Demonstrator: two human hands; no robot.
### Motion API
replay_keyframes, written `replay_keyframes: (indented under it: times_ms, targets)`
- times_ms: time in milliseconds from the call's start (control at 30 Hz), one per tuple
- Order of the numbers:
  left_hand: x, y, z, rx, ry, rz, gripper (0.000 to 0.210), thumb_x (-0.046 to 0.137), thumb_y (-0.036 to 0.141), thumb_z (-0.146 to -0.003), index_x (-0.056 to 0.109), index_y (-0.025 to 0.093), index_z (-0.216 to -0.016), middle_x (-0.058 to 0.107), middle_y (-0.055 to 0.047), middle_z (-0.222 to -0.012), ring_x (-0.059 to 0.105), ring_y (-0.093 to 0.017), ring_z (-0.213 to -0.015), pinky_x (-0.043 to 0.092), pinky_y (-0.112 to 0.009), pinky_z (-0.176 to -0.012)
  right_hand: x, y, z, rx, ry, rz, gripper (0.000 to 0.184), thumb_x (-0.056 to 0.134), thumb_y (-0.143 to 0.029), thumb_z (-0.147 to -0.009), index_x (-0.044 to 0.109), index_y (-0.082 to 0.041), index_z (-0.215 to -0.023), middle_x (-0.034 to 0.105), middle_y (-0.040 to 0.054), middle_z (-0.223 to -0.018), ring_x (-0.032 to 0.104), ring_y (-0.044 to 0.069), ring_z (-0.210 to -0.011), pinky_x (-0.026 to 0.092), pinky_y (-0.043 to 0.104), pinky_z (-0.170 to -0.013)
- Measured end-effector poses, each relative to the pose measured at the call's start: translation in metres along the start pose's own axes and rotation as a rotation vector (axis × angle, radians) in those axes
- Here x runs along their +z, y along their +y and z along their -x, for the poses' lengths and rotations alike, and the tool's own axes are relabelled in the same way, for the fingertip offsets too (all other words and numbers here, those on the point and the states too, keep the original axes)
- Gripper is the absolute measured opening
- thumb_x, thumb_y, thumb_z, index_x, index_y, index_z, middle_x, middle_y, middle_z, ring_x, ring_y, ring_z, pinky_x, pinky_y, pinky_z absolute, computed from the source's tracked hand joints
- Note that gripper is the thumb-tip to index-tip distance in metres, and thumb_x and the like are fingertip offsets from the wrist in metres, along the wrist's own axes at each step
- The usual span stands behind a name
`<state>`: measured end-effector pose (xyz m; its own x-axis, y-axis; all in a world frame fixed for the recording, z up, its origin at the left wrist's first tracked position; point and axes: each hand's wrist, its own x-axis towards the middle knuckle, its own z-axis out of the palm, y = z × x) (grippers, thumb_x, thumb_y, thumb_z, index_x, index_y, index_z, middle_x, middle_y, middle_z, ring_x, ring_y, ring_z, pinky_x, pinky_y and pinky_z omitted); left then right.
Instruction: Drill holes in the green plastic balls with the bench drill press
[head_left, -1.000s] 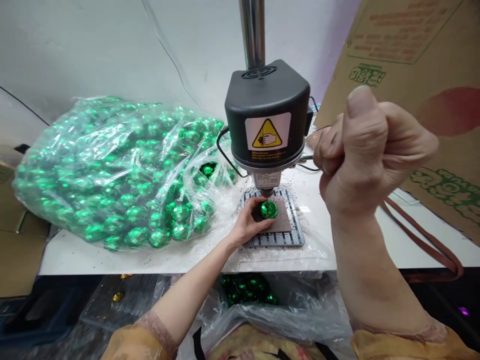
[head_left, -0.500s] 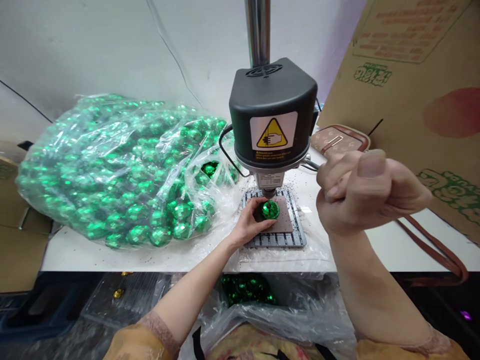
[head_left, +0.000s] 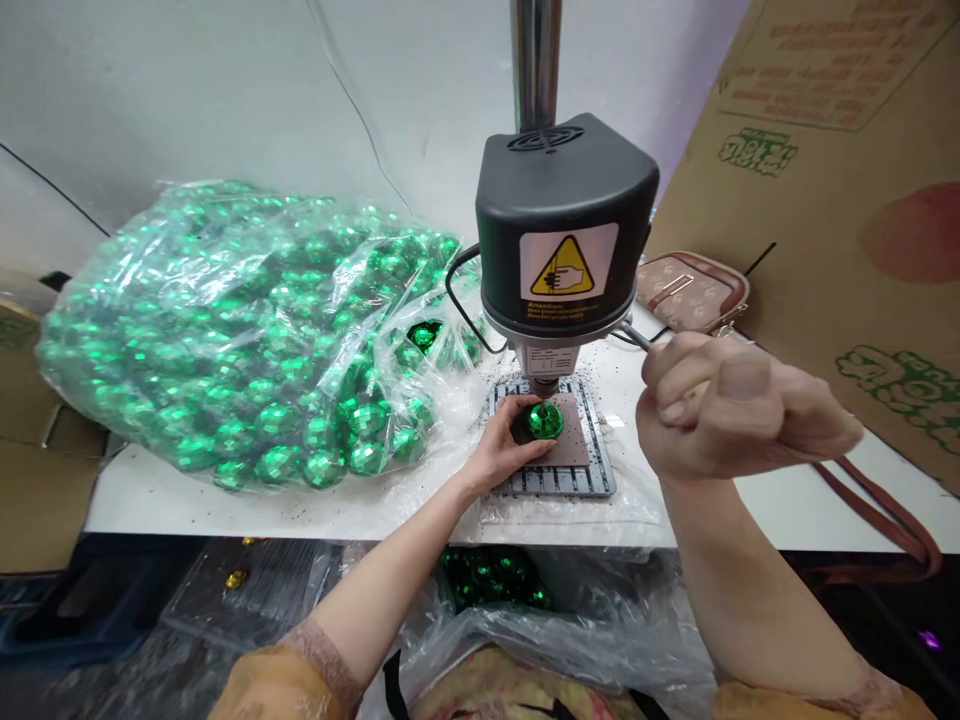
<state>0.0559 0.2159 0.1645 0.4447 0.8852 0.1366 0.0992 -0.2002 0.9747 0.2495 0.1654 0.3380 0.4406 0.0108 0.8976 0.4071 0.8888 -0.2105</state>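
My left hand (head_left: 508, 442) grips a shiny green faceted ball (head_left: 544, 421) between thumb and fingers. The ball rests on a brownish square pad (head_left: 574, 440) over the slotted grey base plate (head_left: 600, 470). Directly above it is the chuck of a black bench drill (head_left: 568, 225), which bears a yellow hand-warning label. My right hand (head_left: 742, 405) is closed around the drill's metal feed lever (head_left: 636, 336); the lever's far end is hidden in the fist.
A large clear bag (head_left: 225, 350) of green faceted balls lies left of the drill. Behind my right hand are a patterned purse (head_left: 694, 290) and a tall cardboard box (head_left: 840, 220). More green balls (head_left: 495, 578) sit in plastic below the table edge. Dark shavings dot the tabletop.
My right hand has dropped slightly, and more of the lever shows. My left hand keeps its hold on the ball. The view has shifted a little, moving the drill rightward in the picture.
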Motion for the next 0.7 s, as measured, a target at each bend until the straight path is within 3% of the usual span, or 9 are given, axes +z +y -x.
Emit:
replay_keyframes:
  times_ms: [133,467,600,700]
  targets:
    - [0.000,-0.001,0.000,0.008,-0.009,-0.004,0.076,0.113,0.058,-0.078,0.077,0.027,-0.138,0.080,-0.011,-0.139,0.074,-0.038,-0.137,0.055,-0.055,-0.126,-0.003,0.005,0.003,-0.025,0.008,-0.046,0.049,0.073,-0.022,-0.102,0.037,-0.022,-0.069,0.035,-0.0086,-0.051,0.025,0.009,-0.039,0.020,0.035,-0.041]
    - [0.001,0.001,0.000,0.009,-0.007,-0.007,0.074,0.112,0.056,-0.079,0.077,0.027,-0.138,0.081,-0.013,-0.143,0.075,-0.039,-0.139,0.054,-0.058,-0.129,-0.006,0.002,0.001,-0.088,-0.121,-0.059,0.046,0.062,-0.013,-0.102,0.029,-0.022,-0.072,0.033,-0.0088,-0.055,0.029,0.007,-0.037,0.021,0.033,-0.040]
    - [0.000,0.003,0.001,0.009,0.003,0.000,0.071,0.114,0.053,-0.077,0.079,0.026,-0.133,0.082,-0.012,-0.141,0.075,-0.040,-0.140,0.055,-0.059,-0.130,-0.013,0.005,0.010,-0.100,-0.137,-0.073,0.054,0.068,-0.019,-0.104,0.027,-0.021,-0.067,0.032,-0.0082,-0.052,0.030,0.008,-0.036,0.021,0.034,-0.040]
    - [0.000,0.004,0.001,0.005,0.014,0.016,0.071,0.115,0.052,-0.075,0.079,0.027,-0.130,0.082,-0.011,-0.138,0.076,-0.039,-0.139,0.057,-0.057,-0.130,-0.009,0.001,0.010,-0.012,-0.081,-0.013,0.064,0.071,-0.024,-0.104,0.023,-0.020,-0.062,0.030,-0.0070,-0.049,0.029,0.008,-0.037,0.022,0.035,-0.041]
